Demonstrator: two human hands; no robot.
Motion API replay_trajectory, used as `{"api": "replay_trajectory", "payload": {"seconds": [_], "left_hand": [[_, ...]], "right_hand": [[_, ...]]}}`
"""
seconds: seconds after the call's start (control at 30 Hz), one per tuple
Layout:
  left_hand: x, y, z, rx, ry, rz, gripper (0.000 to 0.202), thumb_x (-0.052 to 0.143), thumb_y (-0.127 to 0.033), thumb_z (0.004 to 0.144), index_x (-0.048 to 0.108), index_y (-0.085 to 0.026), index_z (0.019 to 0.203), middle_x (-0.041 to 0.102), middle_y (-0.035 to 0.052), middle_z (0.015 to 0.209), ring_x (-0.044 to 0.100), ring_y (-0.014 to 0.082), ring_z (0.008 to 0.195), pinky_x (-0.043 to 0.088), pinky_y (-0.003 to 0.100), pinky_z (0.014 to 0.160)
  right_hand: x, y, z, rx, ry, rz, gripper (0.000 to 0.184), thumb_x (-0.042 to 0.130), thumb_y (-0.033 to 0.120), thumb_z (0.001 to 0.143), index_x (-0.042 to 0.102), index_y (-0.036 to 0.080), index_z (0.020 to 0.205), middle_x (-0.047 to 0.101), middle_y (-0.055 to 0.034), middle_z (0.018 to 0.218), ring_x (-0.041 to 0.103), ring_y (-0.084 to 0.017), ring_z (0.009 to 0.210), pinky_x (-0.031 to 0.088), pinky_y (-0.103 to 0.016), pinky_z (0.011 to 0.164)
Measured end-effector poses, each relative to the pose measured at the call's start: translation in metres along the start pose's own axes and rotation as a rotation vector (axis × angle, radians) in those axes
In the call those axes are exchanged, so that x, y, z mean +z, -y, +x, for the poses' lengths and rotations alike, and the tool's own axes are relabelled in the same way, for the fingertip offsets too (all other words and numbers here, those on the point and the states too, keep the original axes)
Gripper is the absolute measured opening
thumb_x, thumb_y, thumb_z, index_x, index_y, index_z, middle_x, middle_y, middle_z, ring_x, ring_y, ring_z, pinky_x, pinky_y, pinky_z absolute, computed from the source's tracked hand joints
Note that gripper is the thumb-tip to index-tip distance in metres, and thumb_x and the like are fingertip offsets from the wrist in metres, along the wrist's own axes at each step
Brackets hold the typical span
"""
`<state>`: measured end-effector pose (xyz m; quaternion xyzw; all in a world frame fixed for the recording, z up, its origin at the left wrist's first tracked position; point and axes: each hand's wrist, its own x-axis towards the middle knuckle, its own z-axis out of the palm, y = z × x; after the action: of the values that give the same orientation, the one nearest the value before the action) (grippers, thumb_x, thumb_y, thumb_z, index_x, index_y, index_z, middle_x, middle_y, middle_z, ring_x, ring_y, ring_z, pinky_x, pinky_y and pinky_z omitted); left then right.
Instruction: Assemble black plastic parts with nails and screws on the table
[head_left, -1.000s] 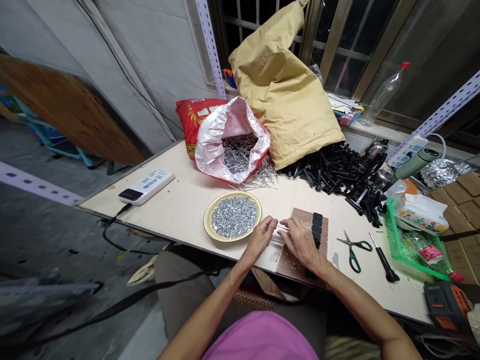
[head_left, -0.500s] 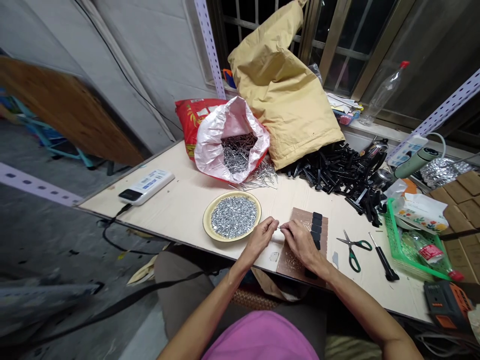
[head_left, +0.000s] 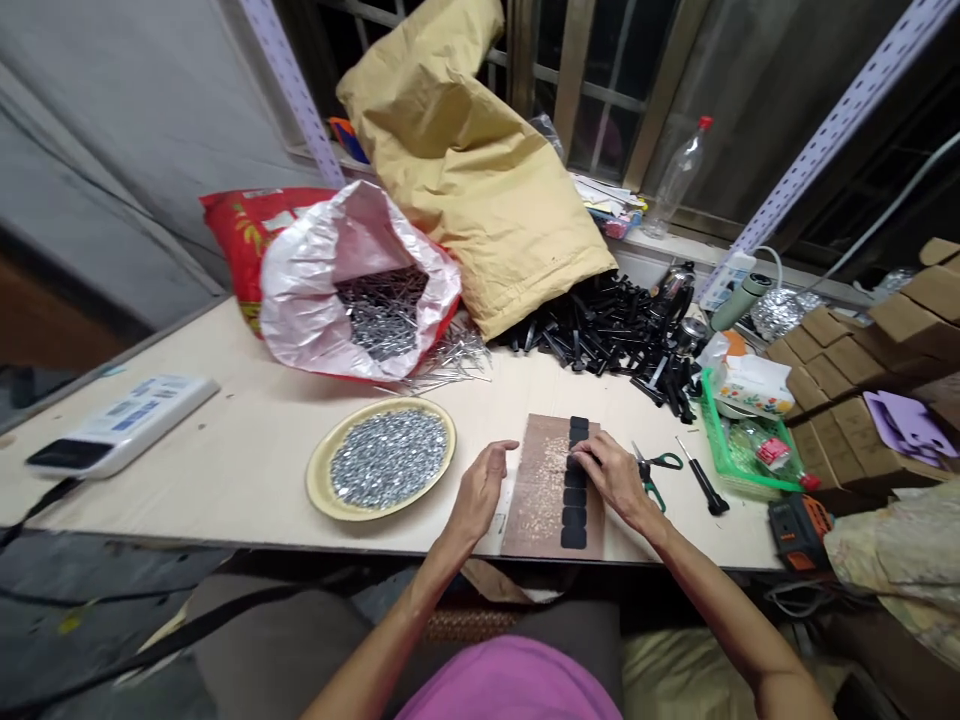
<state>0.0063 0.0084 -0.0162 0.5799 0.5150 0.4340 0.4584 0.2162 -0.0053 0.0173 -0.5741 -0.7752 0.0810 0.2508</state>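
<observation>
A brown perforated board (head_left: 541, 490) lies at the table's near edge with a column of black caps (head_left: 574, 497) standing in it. My left hand (head_left: 481, 489) rests at the board's left edge, fingers loosely curled, nothing visible in it. My right hand (head_left: 616, 475) is at the upper part of the black column, its fingertips pinched on one of the caps. A yellow plate (head_left: 324, 469) heaped with small silver pieces sits left of my left hand.
An open white and red bag of nails (head_left: 360, 290) and a tan paper sack (head_left: 472, 180) spilling black plastic parts (head_left: 600, 330) stand behind. Scissors (head_left: 651, 470), a black tool (head_left: 701, 478), a green basket (head_left: 731, 440) and cardboard boxes (head_left: 847, 350) lie right; a white device (head_left: 120, 425) lies left.
The view has swung right and closer. My hands, pinched together on a thin pin before, have parted: the left sits by the board's edge, the right has gone to the black column.
</observation>
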Motion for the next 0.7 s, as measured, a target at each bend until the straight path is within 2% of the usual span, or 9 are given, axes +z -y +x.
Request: {"api": "replay_trajectory", "payload": {"seconds": [0.13, 0.23, 0.33, 0.43, 0.53, 0.6, 0.7], "left_hand": [[0.019, 0.004, -0.01, 0.213, 0.033, 0.239, 0.046, 0.026, -0.045, 0.092, 0.064, -0.02, 0.1, 0.066, 0.0089, 0.092, 0.059, 0.0228, 0.091, 0.048, 0.04, 0.085], [0.039, 0.016, -0.019, 0.359, 0.075, 0.383, 0.044, 0.027, -0.039, 0.093, 0.061, -0.018, 0.111, 0.064, 0.0119, 0.113, 0.053, 0.0255, 0.111, 0.044, 0.046, 0.096], [0.054, 0.032, -0.024, 0.44, 0.103, 0.5, 0.044, 0.029, -0.037, 0.094, 0.055, -0.015, 0.121, 0.057, 0.0139, 0.127, 0.043, 0.0277, 0.127, 0.039, 0.051, 0.102], [0.058, 0.042, -0.026, 0.426, 0.113, 0.555, 0.046, 0.029, -0.036, 0.094, 0.047, -0.014, 0.13, 0.051, 0.0156, 0.134, 0.042, 0.027, 0.128, 0.038, 0.051, 0.104], [0.055, 0.043, -0.027, 0.369, 0.103, 0.536, 0.047, 0.027, -0.036, 0.095, 0.042, -0.015, 0.134, 0.051, 0.0145, 0.135, 0.045, 0.0243, 0.127, 0.038, 0.048, 0.106], [0.054, 0.042, -0.027, 0.327, 0.08, 0.503, 0.046, 0.026, -0.035, 0.095, 0.04, -0.017, 0.135, 0.052, 0.0134, 0.135, 0.046, 0.0229, 0.126, 0.038, 0.047, 0.106], [0.053, 0.041, -0.028, 0.285, 0.047, 0.463, 0.046, 0.026, -0.035, 0.095, 0.04, -0.017, 0.136, 0.052, 0.0126, 0.135, 0.047, 0.0222, 0.125, 0.038, 0.047, 0.106]], "right_hand": [[-0.004, -0.035, -0.004, 0.021, 0.057, -0.202, 0.016, 0.049, 0.022, 0.092, 0.064, 0.019, 0.085, 0.062, -0.0032, 0.084, 0.06, -0.015, 0.079, 0.045, -0.023, 0.066], [-0.002, -0.052, -0.001, -0.013, 0.102, -0.26, 0.015, 0.051, 0.022, 0.092, 0.064, 0.018, 0.085, 0.062, -0.0039, 0.084, 0.058, -0.015, 0.082, 0.044, -0.024, 0.067], [0.001, -0.064, 0.009, -0.055, 0.104, -0.247, 0.015, 0.05, 0.024, 0.092, 0.064, 0.018, 0.089, 0.062, -0.0041, 0.084, 0.057, -0.015, 0.082, 0.043, -0.024, 0.066], [0.005, -0.075, 0.021, -0.094, 0.075, -0.216, 0.016, 0.049, 0.024, 0.093, 0.063, 0.018, 0.089, 0.062, -0.005, 0.085, 0.056, -0.016, 0.082, 0.042, -0.025, 0.065], [0.012, -0.076, 0.013, -0.185, 0.059, -0.188, 0.02, 0.046, 0.022, 0.094, 0.063, 0.016, 0.085, 0.062, -0.0058, 0.083, 0.054, -0.016, 0.08, 0.042, -0.026, 0.065], [0.016, -0.07, -0.008, -0.33, 0.098, -0.152, 0.024, 0.041, 0.019, 0.096, 0.062, 0.015, 0.084, 0.06, -0.0049, 0.079, 0.053, -0.015, 0.075, 0.041, -0.026, 0.063], [0.015, -0.06, -0.036, -0.629, 0.205, -0.098, 0.027, 0.035, 0.015, 0.097, 0.061, 0.015, 0.087, 0.057, -0.0029, 0.074, 0.05, -0.014, 0.071, 0.039, -0.025, 0.059]]}}
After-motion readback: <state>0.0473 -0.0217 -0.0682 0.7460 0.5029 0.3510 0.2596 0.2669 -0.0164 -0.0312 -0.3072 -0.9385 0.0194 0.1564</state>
